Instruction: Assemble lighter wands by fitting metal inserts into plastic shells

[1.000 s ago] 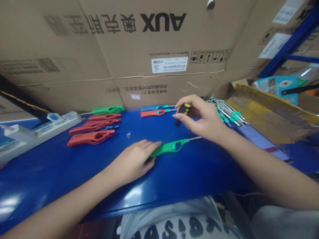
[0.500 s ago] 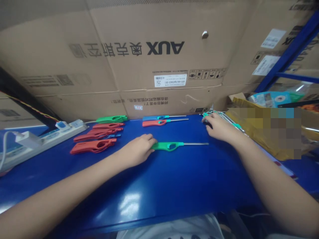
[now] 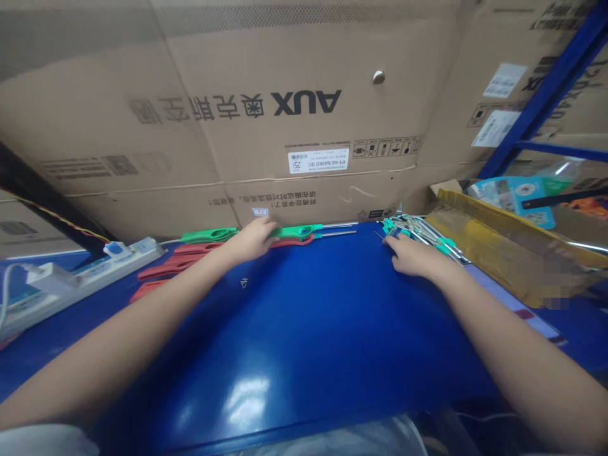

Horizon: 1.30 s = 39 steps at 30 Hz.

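Gripping the green lighter (image 3: pixel 289 233), the left hand (image 3: pixel 254 240) hides its end.

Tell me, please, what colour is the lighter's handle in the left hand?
The lighter's handle in the left hand is green; the head view shows it.

Plastic green handle (image 3: pixel 291 233), glossy tabletop (image 3: pixel 332 329)

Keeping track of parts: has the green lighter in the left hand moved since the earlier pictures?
Yes. The green lighter in the left hand has moved back across the blue table, toward the cardboard.
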{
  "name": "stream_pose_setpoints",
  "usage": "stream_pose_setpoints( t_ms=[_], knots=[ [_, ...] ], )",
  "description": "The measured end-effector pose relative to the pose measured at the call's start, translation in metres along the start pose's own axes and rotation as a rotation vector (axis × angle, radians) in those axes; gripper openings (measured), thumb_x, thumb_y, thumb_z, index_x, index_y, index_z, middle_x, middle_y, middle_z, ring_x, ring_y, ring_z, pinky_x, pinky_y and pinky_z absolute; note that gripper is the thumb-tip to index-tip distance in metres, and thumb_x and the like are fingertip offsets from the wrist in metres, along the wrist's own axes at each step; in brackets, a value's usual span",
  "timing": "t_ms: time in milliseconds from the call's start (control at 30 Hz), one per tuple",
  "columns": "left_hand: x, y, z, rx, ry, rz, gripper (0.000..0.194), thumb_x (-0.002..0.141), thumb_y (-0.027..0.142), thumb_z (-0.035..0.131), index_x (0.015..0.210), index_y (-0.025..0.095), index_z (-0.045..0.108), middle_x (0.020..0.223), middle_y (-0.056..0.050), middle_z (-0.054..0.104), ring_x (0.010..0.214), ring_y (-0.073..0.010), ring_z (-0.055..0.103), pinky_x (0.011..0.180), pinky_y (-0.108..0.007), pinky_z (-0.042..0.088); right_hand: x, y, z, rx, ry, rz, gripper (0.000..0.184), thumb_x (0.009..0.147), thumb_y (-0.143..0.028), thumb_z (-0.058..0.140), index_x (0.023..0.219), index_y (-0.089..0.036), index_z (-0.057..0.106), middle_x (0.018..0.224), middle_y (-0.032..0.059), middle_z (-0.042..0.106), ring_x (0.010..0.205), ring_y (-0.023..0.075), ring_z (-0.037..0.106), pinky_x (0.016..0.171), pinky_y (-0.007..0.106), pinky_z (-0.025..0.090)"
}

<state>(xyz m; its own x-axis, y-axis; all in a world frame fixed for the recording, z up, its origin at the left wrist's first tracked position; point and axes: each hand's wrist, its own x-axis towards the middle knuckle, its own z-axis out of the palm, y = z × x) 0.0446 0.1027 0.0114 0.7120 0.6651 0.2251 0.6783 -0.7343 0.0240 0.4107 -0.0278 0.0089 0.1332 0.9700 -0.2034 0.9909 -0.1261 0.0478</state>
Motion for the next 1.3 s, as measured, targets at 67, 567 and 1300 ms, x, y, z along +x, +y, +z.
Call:
stream_pose_setpoints(
  t_ms=[67,567,1300],
  knots=[
    [0.007,-0.005,0.006,0.014,0.004,-0.018,0.032,0.095,0.026,0.045,0.117,0.012,0.064,0.111,-0.017,0.062,0.110,-0.0305,0.060,0.100,-0.045,0.051,0.002,-0.002,0.001,0.007,0.019,0.002,0.056,0.091,-0.018,0.043,0.147,-0.014,0.044,0.139,0.0223,0.050,0.113,0.0349,0.064,0.087,0.041,0.049],
    [0.012,0.002,0.015,0.129,0.034,-0.196,0.031,0.098,0.026,0.048,0.122,0.023,0.066,0.127,-0.011,0.066,0.116,-0.0287,0.063,0.092,-0.036,0.052,0.009,-0.011,0.010,0.067,0.124,-0.004,0.048,0.094,-0.019,0.042,0.141,-0.012,0.053,0.136,0.0234,0.051,0.121,0.0358,0.058,0.095,0.045,0.049],
    [-0.027,-0.027,-0.029,0.275,-0.034,-0.704,0.036,0.088,0.040,0.056,0.112,0.016,0.068,0.118,-0.018,0.070,0.112,-0.0373,0.066,0.084,-0.040,0.056,0.020,0.009,0.014,0.059,0.285,0.066,0.043,0.089,-0.019,0.050,0.129,-0.017,0.067,0.131,0.0197,0.062,0.119,0.0382,0.059,0.091,0.047,0.051]
  ],
)
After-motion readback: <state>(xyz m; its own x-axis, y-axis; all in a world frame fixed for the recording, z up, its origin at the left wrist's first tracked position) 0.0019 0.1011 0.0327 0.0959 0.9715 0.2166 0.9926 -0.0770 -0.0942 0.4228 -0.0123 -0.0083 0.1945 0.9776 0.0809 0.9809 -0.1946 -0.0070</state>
